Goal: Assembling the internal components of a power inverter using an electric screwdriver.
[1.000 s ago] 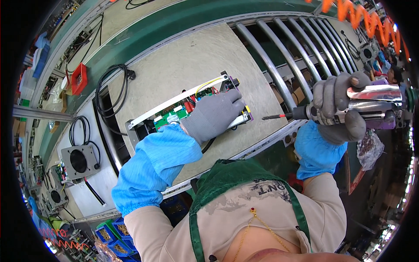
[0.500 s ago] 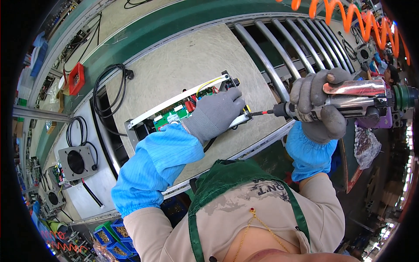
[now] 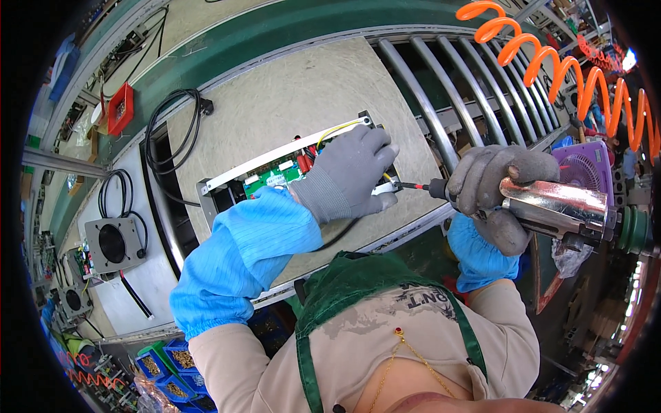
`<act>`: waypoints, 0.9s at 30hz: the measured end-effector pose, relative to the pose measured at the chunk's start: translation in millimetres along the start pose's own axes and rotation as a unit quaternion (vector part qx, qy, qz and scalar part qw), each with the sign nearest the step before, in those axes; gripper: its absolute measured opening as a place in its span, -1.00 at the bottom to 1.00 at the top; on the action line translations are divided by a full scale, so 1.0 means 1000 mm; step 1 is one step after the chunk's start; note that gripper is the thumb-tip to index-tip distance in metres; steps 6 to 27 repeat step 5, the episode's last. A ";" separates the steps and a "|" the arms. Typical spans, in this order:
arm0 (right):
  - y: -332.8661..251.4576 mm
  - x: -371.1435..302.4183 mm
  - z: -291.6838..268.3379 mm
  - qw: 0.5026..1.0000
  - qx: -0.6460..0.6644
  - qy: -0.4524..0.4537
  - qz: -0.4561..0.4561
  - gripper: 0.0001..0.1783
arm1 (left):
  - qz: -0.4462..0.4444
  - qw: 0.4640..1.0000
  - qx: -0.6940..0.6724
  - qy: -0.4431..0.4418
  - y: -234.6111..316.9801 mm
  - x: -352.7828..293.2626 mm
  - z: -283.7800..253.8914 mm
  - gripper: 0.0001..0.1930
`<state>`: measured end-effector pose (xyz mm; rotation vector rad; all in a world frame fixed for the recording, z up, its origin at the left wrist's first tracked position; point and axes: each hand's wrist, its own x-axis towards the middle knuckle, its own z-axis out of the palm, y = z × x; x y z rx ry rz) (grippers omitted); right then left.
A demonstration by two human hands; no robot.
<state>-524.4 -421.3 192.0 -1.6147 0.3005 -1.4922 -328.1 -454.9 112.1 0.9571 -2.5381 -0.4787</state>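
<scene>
My left hand (image 3: pixel 348 172), in a grey glove, lies over the right end of a metal frame (image 3: pixel 275 155) holding a green circuit board (image 3: pixel 286 173). Its fingers curl along the frame's end, with the thumb on the near side. The palm hides part of the board. My right hand (image 3: pixel 499 189), also gloved, is wrapped round a power screwdriver (image 3: pixel 561 206) with a shiny body. The driver lies nearly level, its thin bit (image 3: pixel 413 185) pointing left at the frame's near right corner. Whether the tip touches a screw is too small to tell.
The frame rests on a pale board (image 3: pixel 275 89), with metal rollers (image 3: pixel 441 103) to its right. A coiled black cable (image 3: pixel 172 138) lies left of it. Further left stands a boxed fan (image 3: pixel 112 243). An orange coiled hose (image 3: pixel 537 62) hangs at upper right, above a purple fan (image 3: pixel 585 168).
The screwdriver's rear end has swung lower in the picture, while its bit stays by the frame's corner. My left thumb now shows on the near side. The view has shifted slightly.
</scene>
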 end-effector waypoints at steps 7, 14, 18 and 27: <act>0.000 -0.001 -0.002 1.000 -0.023 -0.018 -0.009 -0.43 | -0.099 0.980 0.171 -0.039 0.009 0.005 -0.006 -0.24; 0.000 -0.001 -0.002 1.000 -0.023 -0.018 -0.009 -0.43 | -0.099 0.980 0.171 -0.039 0.009 0.005 -0.006 -0.24; 0.000 -0.001 -0.002 1.000 -0.023 -0.018 -0.009 -0.43 | -0.099 0.980 0.171 -0.039 0.009 0.005 -0.006 -0.24; 0.000 -0.001 -0.002 1.000 -0.023 -0.018 -0.009 -0.43 | -0.099 0.980 0.171 -0.039 0.009 0.005 -0.006 -0.24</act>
